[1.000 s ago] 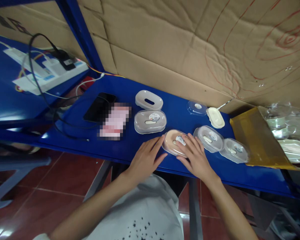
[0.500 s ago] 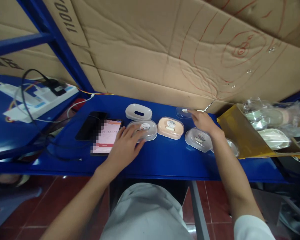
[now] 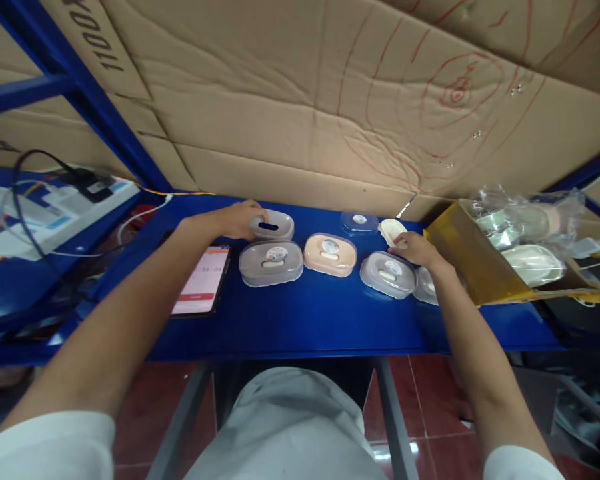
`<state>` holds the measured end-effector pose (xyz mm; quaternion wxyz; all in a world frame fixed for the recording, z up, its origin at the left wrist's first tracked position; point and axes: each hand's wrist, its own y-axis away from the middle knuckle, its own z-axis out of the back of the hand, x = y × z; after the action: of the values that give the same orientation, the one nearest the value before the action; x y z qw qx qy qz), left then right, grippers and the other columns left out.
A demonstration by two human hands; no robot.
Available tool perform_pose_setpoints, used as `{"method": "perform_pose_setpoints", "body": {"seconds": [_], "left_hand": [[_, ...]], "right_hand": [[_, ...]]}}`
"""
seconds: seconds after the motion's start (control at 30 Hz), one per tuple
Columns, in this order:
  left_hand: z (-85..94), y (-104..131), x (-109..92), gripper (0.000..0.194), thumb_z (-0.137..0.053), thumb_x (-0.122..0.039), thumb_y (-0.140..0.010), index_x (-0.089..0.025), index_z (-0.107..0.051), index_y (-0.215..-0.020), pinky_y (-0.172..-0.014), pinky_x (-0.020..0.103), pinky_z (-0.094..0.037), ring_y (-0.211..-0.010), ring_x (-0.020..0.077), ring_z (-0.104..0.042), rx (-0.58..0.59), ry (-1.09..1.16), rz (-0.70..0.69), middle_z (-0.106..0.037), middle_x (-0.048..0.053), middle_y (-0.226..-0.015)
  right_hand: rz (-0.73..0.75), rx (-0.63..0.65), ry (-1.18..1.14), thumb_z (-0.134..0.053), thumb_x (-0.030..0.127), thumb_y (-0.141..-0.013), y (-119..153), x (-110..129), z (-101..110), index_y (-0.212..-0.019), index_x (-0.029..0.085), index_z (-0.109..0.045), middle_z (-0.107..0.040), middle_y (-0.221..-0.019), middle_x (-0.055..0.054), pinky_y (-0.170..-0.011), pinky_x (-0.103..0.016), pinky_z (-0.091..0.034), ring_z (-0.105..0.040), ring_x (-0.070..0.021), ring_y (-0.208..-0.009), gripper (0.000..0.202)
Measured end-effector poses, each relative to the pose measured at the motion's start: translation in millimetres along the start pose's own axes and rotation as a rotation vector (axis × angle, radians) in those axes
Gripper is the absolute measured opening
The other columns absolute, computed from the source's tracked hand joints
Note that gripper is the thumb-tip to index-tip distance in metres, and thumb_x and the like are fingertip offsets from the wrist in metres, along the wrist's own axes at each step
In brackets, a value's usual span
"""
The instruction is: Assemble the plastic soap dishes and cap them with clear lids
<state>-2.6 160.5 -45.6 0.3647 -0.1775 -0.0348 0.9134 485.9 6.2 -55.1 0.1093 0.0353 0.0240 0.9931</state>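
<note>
My left hand (image 3: 246, 220) grips the left end of a grey oval plastic dish (image 3: 283, 227) with a dark slot in its floor, like a soap dish. At the right, my right hand (image 3: 416, 249) has its fingers closed at the near edge of a cream oval plastic piece (image 3: 391, 230). Between the hands lie a grey soap box (image 3: 273, 272) and a peach soap box (image 3: 330, 263), each under a clear lid with a round sticker. Another grey lidded box (image 3: 387, 283) lies just below my right hand, and a clear lid (image 3: 353, 227) rests behind.
A phone (image 3: 200, 293) showing a timer lies at the left, partly behind my left forearm. At the right stands an open cardboard carton (image 3: 453, 253) with bagged plastic parts. A cardboard wall (image 3: 260, 120) closes off the back; a power strip (image 3: 87, 213) lies far left.
My left hand has moved from the front grey box to the slotted dish behind it. My right hand has come down from the clear lid to the cream piece.
</note>
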Motion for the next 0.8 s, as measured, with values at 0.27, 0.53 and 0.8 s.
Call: {"method": "perform_pose_setpoints", "body": {"seconds": [0.27,0.53,0.8], "left_hand": [[33.5,27.8,-33.6,0.065,-0.058,-0.072,-0.095,-0.014,-0.071,-0.123,-0.123,0.058,-0.04,-0.139,0.0323,-0.056,-0.065,0.084,0.079,-0.054,0.007,-0.141],[21.1,107.5,-140.3,0.049,-0.065,-0.063,-0.1,-0.026,-0.062,-0.134,-0.125,0.053,-0.045,-0.148,0.0339,-0.053,-0.244,0.226,0.027,-0.049,0.01,-0.16],[-60.1,165.7,-178.7,0.033,-0.061,-0.047,-0.108,-0.023,-0.06,-0.131,-0.123,0.058,-0.05,-0.158,0.0363,-0.044,-0.116,0.261,-0.066,-0.035,0.018,-0.173]], "right_hand": [[-0.011,-0.227,-0.134,-0.066,0.028,-0.091,19.4,15.2,27.9,-0.109,0.017,-0.077,-0.08,-0.104,-0.012,-0.089,-0.036,-0.058,-0.076,-0.0259,-0.093,0.024],[0.612,-0.278,-0.531,-0.065,0.03,-0.104,183.7,109.7,13.5,-0.121,0.029,-0.072,-0.078,-0.123,-0.005,-0.101,-0.045,-0.06,-0.074,-0.0266,-0.116,0.018],[0.674,-0.218,-0.52,-0.061,0.022,-0.107,220.0,140.4,-67.9,-0.133,0.031,-0.071,-0.077,-0.131,-0.005,-0.102,-0.047,-0.06,-0.07,-0.0264,-0.125,0.03]]}}
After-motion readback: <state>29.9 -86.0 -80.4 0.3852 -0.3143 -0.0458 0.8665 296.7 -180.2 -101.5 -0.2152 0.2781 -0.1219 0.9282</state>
